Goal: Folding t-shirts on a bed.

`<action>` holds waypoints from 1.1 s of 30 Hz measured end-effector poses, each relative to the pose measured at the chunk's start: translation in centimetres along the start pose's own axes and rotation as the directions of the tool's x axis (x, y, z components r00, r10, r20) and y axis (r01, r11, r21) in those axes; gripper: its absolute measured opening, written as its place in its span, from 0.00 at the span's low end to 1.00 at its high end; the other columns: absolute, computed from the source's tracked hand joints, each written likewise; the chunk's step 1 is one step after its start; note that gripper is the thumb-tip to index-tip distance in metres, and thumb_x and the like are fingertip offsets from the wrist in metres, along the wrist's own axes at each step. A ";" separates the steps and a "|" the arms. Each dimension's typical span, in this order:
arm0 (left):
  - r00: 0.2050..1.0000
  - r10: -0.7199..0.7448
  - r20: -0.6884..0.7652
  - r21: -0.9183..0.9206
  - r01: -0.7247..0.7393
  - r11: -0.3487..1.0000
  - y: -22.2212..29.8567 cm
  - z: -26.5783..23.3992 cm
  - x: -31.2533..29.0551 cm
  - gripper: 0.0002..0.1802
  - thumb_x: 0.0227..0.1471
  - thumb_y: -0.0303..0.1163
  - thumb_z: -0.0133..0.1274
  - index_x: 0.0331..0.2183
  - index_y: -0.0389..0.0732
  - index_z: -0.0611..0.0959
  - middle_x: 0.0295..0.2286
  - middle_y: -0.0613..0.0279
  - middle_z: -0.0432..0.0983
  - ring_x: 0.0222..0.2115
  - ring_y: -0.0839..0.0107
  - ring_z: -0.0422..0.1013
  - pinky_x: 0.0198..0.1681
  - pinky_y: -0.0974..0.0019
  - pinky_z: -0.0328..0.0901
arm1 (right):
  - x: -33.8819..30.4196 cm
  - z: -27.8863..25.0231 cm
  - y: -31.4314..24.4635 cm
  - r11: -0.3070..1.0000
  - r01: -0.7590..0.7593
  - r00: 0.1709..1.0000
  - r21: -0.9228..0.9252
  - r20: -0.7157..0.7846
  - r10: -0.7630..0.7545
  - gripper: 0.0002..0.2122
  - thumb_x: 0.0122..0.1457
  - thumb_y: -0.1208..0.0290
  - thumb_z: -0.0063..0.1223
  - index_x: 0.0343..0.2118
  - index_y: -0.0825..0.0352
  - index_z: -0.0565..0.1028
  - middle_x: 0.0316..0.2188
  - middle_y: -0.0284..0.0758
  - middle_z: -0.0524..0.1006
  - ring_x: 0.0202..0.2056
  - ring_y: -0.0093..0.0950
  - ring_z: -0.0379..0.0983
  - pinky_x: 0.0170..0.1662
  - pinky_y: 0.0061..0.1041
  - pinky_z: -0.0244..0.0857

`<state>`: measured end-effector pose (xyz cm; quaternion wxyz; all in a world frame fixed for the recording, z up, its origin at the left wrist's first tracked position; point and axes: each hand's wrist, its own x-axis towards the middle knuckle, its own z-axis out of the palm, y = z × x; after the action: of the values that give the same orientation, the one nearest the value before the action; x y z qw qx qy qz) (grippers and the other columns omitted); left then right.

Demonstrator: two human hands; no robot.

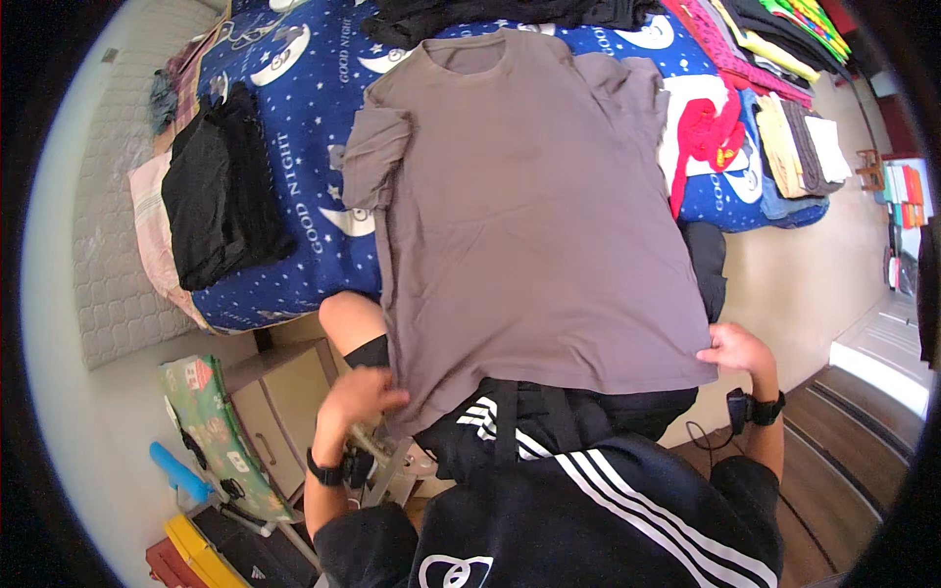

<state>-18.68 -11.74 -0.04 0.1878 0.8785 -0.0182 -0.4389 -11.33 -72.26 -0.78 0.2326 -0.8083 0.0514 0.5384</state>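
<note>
A greyish-brown T-shirt (539,216) lies spread out, its neckline far from me and its lower part over my lap. Its sleeves rest on a dark blue patterned bedspread (314,186). My right hand (737,350) is closed, pinching the right corner of the hem between thumb and fingers. At the left side edge near the hem is my left hand (365,397), its fingertips at the cloth. Motion smears those fingers, so their grip is unclear. The left hem corner hangs a little below that hand.
Black folded clothing (221,191) lies at the bed's left. Red-and-white clothing (701,132) and folded garments (794,147) sit at the right, with a stack of clothes (755,44) behind. Left of me stand a green patterned ironing board (230,431) and a cabinet (279,421).
</note>
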 end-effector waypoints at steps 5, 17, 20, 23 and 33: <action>0.548 0.044 -0.835 0.011 -0.062 0.998 -0.3 -10.3 12.1 0.24 0.48 0.38 0.59 0.43 0.34 0.74 0.40 0.47 0.74 0.44 0.55 0.69 0.47 0.58 0.62 | 7.0 -6.2 -4.5 0.913 0.407 0.641 -0.041 -0.699 -0.317 0.10 0.54 0.67 0.58 0.29 0.68 0.71 0.21 0.34 0.72 0.23 0.20 0.67 0.28 0.25 0.63; 0.522 -0.070 -0.850 0.000 0.133 0.991 -6.2 -17.9 26.1 0.27 0.39 0.42 0.63 0.38 0.33 0.79 0.35 0.45 0.76 0.39 0.56 0.72 0.44 0.62 0.65 | 25.7 -21.6 -14.1 0.897 0.394 0.274 -0.199 -0.907 -0.321 0.39 0.47 0.54 0.62 0.57 0.74 0.60 0.50 0.52 0.68 0.52 0.42 0.65 0.55 0.36 0.59; 0.687 -0.253 -0.681 -0.532 -0.226 0.816 -6.9 -19.0 26.4 0.22 0.42 0.36 0.58 0.39 0.34 0.79 0.35 0.52 0.77 0.37 0.63 0.72 0.43 0.66 0.64 | 28.0 -23.7 -13.6 0.963 0.255 0.280 -0.086 -0.947 -0.158 0.44 0.45 0.48 0.62 0.57 0.77 0.58 0.52 0.53 0.66 0.57 0.43 0.58 0.58 0.37 0.54; 0.796 -0.286 -0.533 -0.770 -0.317 0.554 -6.2 -19.4 25.0 0.18 0.44 0.31 0.53 0.40 0.35 0.79 0.36 0.57 0.77 0.38 0.69 0.71 0.43 0.68 0.63 | 29.2 -23.4 -13.7 0.954 0.298 0.197 0.041 -0.980 -0.019 0.45 0.42 0.43 0.61 0.55 0.77 0.62 0.55 0.55 0.62 0.60 0.45 0.51 0.62 0.36 0.47; 0.818 -0.101 -0.567 -0.537 -0.274 0.798 -6.1 -19.9 26.9 0.14 0.45 0.35 0.61 0.34 0.38 0.82 0.35 0.64 0.76 0.35 0.78 0.69 0.39 0.73 0.63 | 29.3 -24.9 -14.2 0.664 0.735 0.412 0.137 -0.868 -0.278 0.09 0.50 0.72 0.60 0.21 0.61 0.68 0.21 0.20 0.62 0.27 0.14 0.57 0.31 0.19 0.52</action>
<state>12.48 -5.11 -11.85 0.4715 0.8617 0.1352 -0.1299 26.62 -65.47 -14.70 0.5439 -0.8386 0.0273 -0.0125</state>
